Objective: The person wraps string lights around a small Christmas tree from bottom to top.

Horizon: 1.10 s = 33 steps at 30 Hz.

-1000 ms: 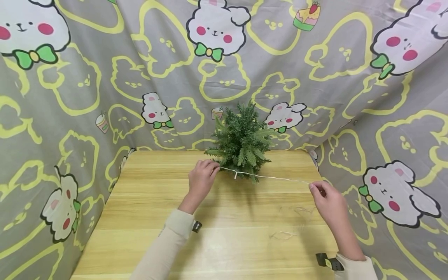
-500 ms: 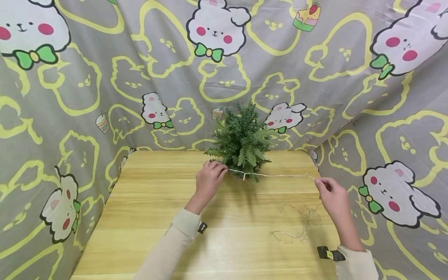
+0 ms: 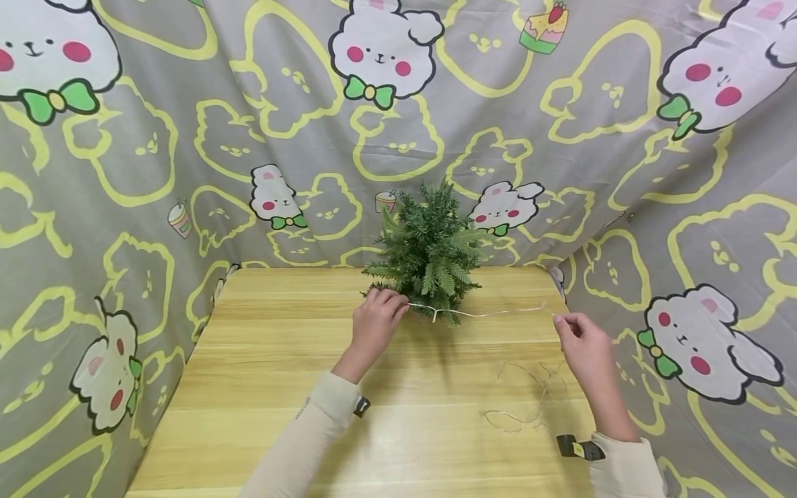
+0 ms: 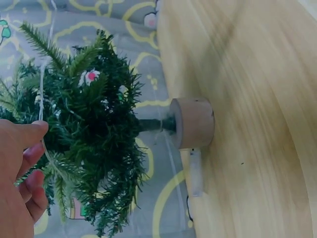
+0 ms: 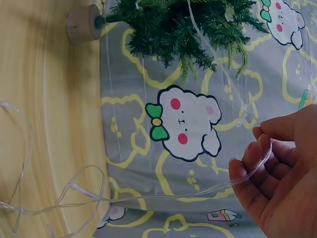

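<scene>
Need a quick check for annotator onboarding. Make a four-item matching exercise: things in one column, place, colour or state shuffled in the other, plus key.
Column one
1. tree
2. base
3. left hand
4. right hand

Column two
A. tan, round
B. pinches the wire out to the right of the tree in the head view
C. green, bushy
D. pinches the wire at the tree's lower left in the head view

Pairs: 1-C, 2-A, 3-D, 4-B

Bright tabletop (image 3: 398, 436), soft blurred shadows.
</scene>
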Each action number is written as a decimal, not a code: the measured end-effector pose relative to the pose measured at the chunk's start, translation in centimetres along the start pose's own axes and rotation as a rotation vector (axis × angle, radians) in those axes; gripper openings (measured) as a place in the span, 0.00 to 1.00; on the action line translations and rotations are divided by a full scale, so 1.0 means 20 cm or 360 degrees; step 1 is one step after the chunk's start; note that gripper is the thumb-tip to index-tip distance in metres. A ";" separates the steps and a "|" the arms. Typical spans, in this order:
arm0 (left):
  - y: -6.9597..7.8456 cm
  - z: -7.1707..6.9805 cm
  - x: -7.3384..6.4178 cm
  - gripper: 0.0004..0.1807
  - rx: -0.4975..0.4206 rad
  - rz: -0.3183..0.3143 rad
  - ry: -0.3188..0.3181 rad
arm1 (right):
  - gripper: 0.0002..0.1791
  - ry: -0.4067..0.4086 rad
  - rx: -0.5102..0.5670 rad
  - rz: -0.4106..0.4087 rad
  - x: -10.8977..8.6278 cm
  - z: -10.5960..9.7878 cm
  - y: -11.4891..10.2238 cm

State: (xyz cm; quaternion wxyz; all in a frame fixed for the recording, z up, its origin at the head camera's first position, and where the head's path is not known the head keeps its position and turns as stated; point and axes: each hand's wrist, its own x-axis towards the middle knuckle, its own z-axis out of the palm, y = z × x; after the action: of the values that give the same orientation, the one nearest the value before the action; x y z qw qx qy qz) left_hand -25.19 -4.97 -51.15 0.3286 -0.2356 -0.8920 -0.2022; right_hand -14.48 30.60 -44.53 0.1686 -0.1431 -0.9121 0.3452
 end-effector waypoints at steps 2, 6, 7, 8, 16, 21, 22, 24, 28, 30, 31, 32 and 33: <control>0.01 -0.01 0.00 0.09 0.0002 0.0007 0.0005 | 0.22 -0.0006 0.0017 0.0010 0.00 0.00 -0.01; 0.06 -0.06 0.04 0.10 -0.0036 0.0044 0.0043 | 0.22 0.0011 0.0020 0.0030 -0.01 0.00 -0.03; 0.08 -0.08 0.05 0.10 -0.0052 0.0067 0.0063 | 0.22 0.0019 0.0031 0.0031 -0.02 0.00 -0.04; 0.11 -0.10 0.07 0.10 -0.0069 0.0092 0.0087 | 0.22 0.0028 0.0033 0.0027 -0.02 0.00 -0.05; 0.44 -0.24 0.26 0.09 -0.0176 0.0426 0.0160 | 0.21 0.0064 0.0069 -0.0007 -0.04 0.00 -0.11; 0.64 -0.19 0.37 0.09 -0.0103 0.0640 0.0128 | 0.20 0.0100 0.0044 -0.0072 -0.06 0.01 -0.15; 0.67 -0.17 0.39 0.09 -0.0073 0.0671 0.0114 | 0.19 0.0106 0.0039 -0.0090 -0.06 0.01 -0.15; 0.72 -0.13 0.42 0.09 -0.0020 0.0720 0.0069 | 0.19 0.0115 0.0026 -0.0126 -0.06 0.02 -0.17; 0.78 -0.07 0.47 0.10 0.0056 0.0800 -0.0039 | 0.18 0.0120 0.0009 -0.0180 -0.06 0.03 -0.19; 0.81 -0.05 0.48 0.11 0.0086 0.0827 -0.0106 | 0.19 0.0116 0.0003 -0.0196 -0.07 0.02 -0.20; 0.82 -0.04 0.49 0.11 0.0097 0.0841 -0.0132 | 0.19 0.0114 0.0004 -0.0199 -0.07 0.02 -0.21; 0.83 -0.03 0.49 0.11 0.0116 0.0854 -0.0161 | 0.18 0.0111 0.0005 -0.0203 -0.07 0.02 -0.21; 0.83 -0.02 0.49 0.11 0.0121 0.0858 -0.0184 | 0.18 0.0110 0.0005 -0.0208 -0.07 0.02 -0.22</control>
State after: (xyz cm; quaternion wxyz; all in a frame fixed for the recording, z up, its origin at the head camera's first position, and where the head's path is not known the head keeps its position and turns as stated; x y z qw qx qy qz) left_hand -22.39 11.07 -40.65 0.3276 -0.4631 -0.8214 -0.0599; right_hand -13.98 26.76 -42.12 0.2223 -0.0947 -0.9126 0.3297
